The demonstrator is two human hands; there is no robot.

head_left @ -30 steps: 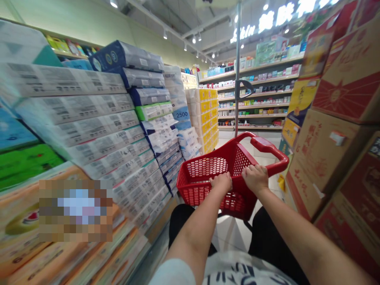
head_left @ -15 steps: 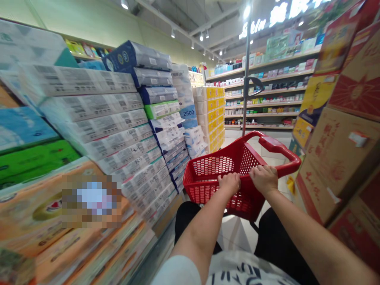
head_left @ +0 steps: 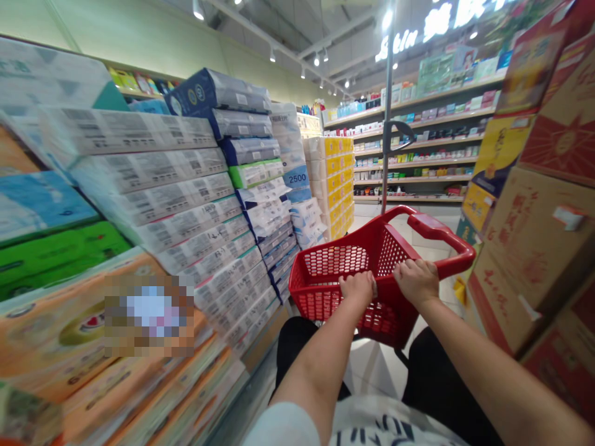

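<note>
A red plastic shopping cart stands in front of me, turned sideways so that its handle points to the right. My left hand is closed over the near rim of its basket, around the middle. Close by on the right, my right hand grips the same rim near the handle end, fingers wrapped over it. Through the lattice walls I see nothing lying in the visible part of the basket. A grey pole with a dark bracket rises behind the cart.
Tall stacks of packaged tissue line the left side, with orange packs nearest me. Cardboard cartons are piled on the right. Shelves of small goods cross the back. White floor tiles show around the cart.
The whole view has shifted slightly, with the cart and stacks sitting a little further right in the picture. Both hands keep their hold on the cart's rim.
</note>
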